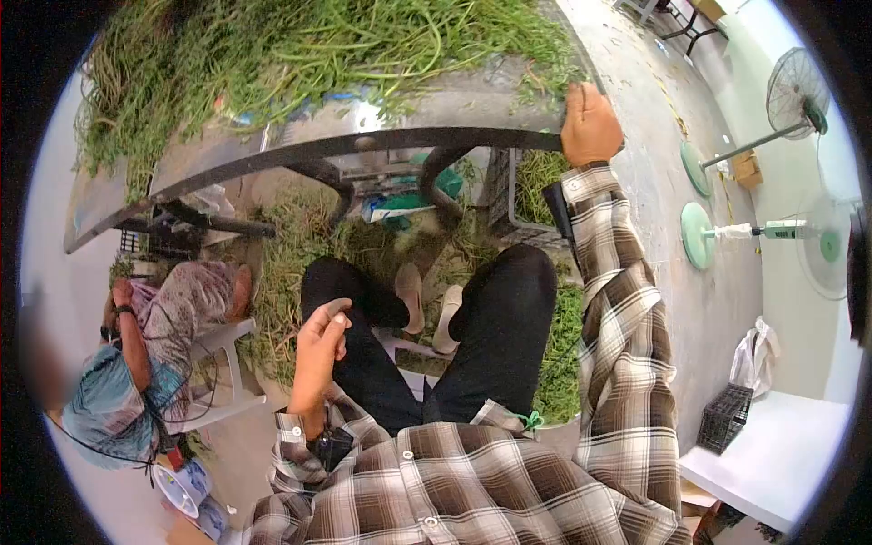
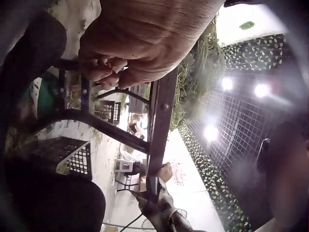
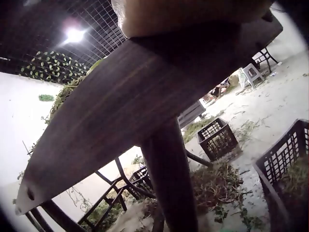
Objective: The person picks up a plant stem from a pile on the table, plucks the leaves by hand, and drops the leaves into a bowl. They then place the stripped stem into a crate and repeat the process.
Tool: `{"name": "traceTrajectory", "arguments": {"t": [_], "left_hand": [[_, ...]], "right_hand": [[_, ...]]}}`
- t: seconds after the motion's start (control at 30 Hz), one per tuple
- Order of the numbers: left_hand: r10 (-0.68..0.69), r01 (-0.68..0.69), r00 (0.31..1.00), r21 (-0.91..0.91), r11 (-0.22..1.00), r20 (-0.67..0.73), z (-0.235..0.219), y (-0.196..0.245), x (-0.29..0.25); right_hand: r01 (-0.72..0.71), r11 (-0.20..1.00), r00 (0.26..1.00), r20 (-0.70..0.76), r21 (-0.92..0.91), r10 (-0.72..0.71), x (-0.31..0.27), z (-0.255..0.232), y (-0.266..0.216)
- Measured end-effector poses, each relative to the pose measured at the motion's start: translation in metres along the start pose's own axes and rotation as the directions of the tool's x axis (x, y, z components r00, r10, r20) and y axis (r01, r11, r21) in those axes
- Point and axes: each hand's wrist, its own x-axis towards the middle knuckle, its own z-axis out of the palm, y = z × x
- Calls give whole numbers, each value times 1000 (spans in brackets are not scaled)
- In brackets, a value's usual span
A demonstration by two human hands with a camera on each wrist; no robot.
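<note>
Trousers in black at near centre, left hand just beside, with fingers loosely curled. Under the counter, a black crate of greenery at right. At the near right corner, right hand gripping the counter's edge; green stems heaped across its far side. Off left, a seated person on a white stool; at far right, standing fans.

In the head view, your right arm stretches toward twelve o'clock, its right hand out between one and two, fingers curled under. Your left arm is bent close in; the left hand hangs near eight o'clock, fingers loosely curled, upright index finger tipping toward two.
</note>
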Motion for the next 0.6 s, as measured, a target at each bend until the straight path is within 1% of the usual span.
{"name": "traceTrajectory", "arguments": {"t": [0.03, 0.1, 0.2, 0.3, 0.37, 0.4, 0.47, 0.5, 0.57, 0.6], "left_hand": [[9, -9, 1000, 21, 1000, -6, 4, 4, -1], [18, -17, 1000, 47, 999, -19, 11, 11, -1], [6, -7, 1000, 41, 999, 7, 18, 12, -1], [-6, 5, 1000, 58, 998, 20, 20, 8, -3], [-11, 9, 1000, 54, 999, 21, 22, 8, -6], [-10, 10, 1000, 43, 999, 15, 22, 10, -8], [21, -21, 1000, 47, 999, -1, 24, 17, -14], [39, -39, 999, 39, 999, -11, 24, 21, -17], [75, -75, 997, 27, 997, -21, 24, 27, -21], [88, -87, 996, 25, 996, -22, 25, 30, -24]], "right_hand": [[-15, 1000, 1000, 16, -10, 15, 3, 0, -2], [-24, 1000, 1000, -5, -3, 24, 4, 3, -1], [0, 1000, 1000, 18, -24, 0, 2, 2, 1], [4, 1000, 1000, -31, 7, -3, 3, 0, -2], [-10, 1000, 999, 32, -13, 10, 3, -3, -4], [-14, 1000, 1000, 18, -3, 14, 3, -4, -5], [-18, 1000, 999, 30, -9, 18, 3, -4, -5], [-14, 1000, 1000, 12, 5, 14, 2, -4, -5], [7, 1000, 999, 42, 0, -7, 3, -3, -4], [-15, 1000, 999, 35, 6, 15, 2, -1, -3]]}}
